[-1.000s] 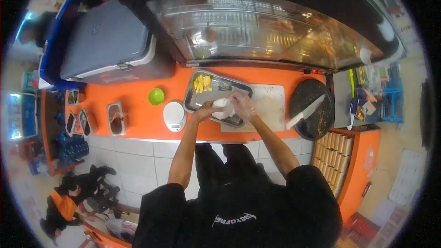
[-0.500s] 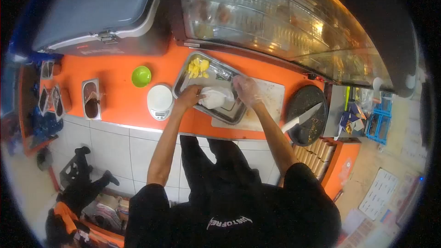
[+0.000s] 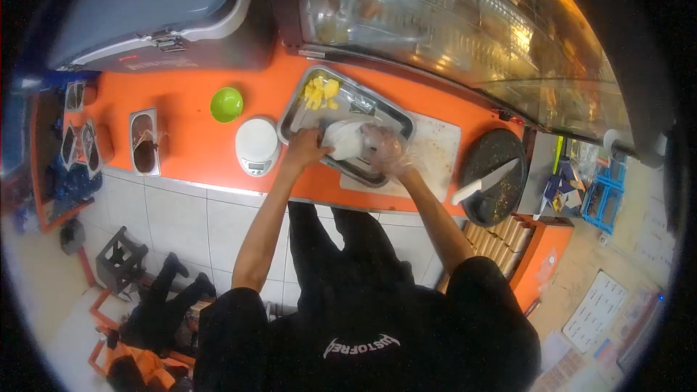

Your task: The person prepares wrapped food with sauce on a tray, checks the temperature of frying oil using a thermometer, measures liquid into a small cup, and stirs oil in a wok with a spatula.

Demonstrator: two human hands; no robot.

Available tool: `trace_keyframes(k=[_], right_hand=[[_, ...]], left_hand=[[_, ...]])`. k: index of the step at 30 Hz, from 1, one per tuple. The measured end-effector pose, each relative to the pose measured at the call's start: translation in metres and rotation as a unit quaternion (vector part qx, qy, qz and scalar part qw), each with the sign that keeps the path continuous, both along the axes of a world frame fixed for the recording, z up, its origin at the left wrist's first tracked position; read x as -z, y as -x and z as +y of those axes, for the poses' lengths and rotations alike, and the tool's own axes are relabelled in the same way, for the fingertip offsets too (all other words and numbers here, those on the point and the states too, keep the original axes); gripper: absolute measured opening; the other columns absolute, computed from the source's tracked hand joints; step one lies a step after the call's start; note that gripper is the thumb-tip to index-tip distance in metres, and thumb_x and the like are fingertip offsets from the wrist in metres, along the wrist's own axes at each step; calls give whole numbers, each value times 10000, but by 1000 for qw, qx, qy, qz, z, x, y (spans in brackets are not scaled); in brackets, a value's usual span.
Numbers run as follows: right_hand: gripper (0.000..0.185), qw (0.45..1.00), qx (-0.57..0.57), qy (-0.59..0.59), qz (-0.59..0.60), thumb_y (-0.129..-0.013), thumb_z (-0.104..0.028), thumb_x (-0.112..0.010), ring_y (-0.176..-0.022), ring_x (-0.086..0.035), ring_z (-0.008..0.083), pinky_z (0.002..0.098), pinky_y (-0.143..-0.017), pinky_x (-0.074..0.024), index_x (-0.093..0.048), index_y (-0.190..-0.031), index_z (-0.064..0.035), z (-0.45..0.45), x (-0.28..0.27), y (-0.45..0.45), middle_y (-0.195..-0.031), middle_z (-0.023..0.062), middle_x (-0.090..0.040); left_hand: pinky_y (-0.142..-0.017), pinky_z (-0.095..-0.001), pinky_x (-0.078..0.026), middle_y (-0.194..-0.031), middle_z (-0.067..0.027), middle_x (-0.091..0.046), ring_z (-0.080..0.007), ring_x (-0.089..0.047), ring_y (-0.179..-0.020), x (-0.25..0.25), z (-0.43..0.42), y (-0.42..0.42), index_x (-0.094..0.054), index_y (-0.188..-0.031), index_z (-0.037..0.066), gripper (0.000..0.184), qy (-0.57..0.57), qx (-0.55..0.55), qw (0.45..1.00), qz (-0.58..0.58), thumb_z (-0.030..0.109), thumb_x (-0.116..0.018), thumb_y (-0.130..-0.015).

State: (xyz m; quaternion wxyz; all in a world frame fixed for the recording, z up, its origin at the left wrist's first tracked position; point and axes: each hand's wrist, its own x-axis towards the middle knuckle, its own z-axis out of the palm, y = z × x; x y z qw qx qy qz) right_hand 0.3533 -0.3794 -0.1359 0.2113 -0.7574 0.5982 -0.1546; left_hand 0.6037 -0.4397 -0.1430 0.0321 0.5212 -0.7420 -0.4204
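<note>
- Head view: from above, on the front side of the metal tray (image 3: 303,119), facing forward and down.
- Near, yet reaching well past the tray all around.

Orange bench (image 3: 194,145) beside pale tiled floor (image 3: 178,218). Glass-fronted display case (image 3: 428,33) behind, warm yellow light toward right. Dark stool (image 3: 120,255) lower left; white sheet (image 3: 594,310) on right wall (image 3: 577,265).

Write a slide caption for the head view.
Left hand and gloved right hand on a white bundle at a metal tray holding yellow chunks.
</note>
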Motion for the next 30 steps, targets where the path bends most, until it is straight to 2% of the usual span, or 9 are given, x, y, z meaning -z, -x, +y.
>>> trace_keyframes(k=[5,8,11,14,16,20,22,26,30], right_hand=[[375,988,-35,-146,46,-787,-201,-621,-1033,-575,354,466,-936,-429,-576,-1116,-27,-2,7,18,-1054,168,-630],[300,980,-183,-41,62,-816,-224,-599,-1003,-587,332,477,-914,-436,-608,-1036,-20,-1,0,37,-1010,173,-629],[205,925,-234,27,299,-845,-239,-567,-1011,-547,355,457,-898,-435,-623,-907,-51,9,-23,45,-982,170,-599],[186,967,-164,-77,181,-816,-196,-569,-966,-598,304,432,-891,-466,-645,-893,-45,15,-39,48,-998,198,-622],[162,985,-125,-100,60,-855,-206,-548,-859,-608,306,434,-774,-493,-628,-878,-67,8,-76,33,-918,161,-622],[161,923,-72,-211,-314,-840,-203,-552,-742,-621,319,436,-639,-512,-621,-884,-65,20,-40,26,-834,157,-624],[187,877,-274,-283,275,-806,-177,-561,-755,-652,341,432,-702,-522,-653,-906,-49,10,-61,2,-846,137,-686],[290,891,-182,-264,321,-847,-133,-497,-830,-660,293,414,-645,-524,-622,-1088,-32,5,-48,-4,-962,145,-677],[316,976,-141,-83,141,-875,-164,-473,-865,-668,295,421,-725,-521,-604,-1151,-86,24,-13,-12,-1022,154,-678]], left_hand=[[-708,-406,-497,-780,-166,-659,-316,-641,-758,21,-8,-10,-675,-797,13,132,-17,-14,994,104,140,-691,-764],[-664,-381,-492,-737,-166,-656,-276,-631,-681,23,-23,-21,-673,-790,-1,146,-8,-25,993,112,143,-701,-782],[-646,-371,-483,-712,-175,-643,-241,-615,-655,14,-26,-24,-658,-771,-7,150,-21,-64,991,116,138,-691,-793],[-624,-378,-474,-756,-194,-630,-252,-611,-683,0,-26,-10,-632,-786,-11,136,-12,-87,990,107,118,-657,-821],[-751,-468,-486,-936,-199,-647,-381,-620,-855,-11,-17,4,-641,-896,-1,131,164,-226,959,59,118,-621,-846],[-820,-461,-465,-1007,-171,-631,-369,-577,-959,-31,22,20,-633,-933,28,122,221,-75,961,148,116,-604,-854],[-854,-466,-449,-1013,-158,-633,-360,-557,-1007,-12,54,32,-638,-925,38,116,225,-34,962,149,117,-607,-846],[-899,-478,-392,-1048,-113,-608,-328,-497,-1107,-13,73,38,-654,-931,70,134,198,-87,976,-20,135,-628,-816],[-876,-464,-389,-1027,-80,-582,-296,-495,-1085,-19,71,34,-663,-950,71,175,121,-17,991,-55,105,-617,-784]])
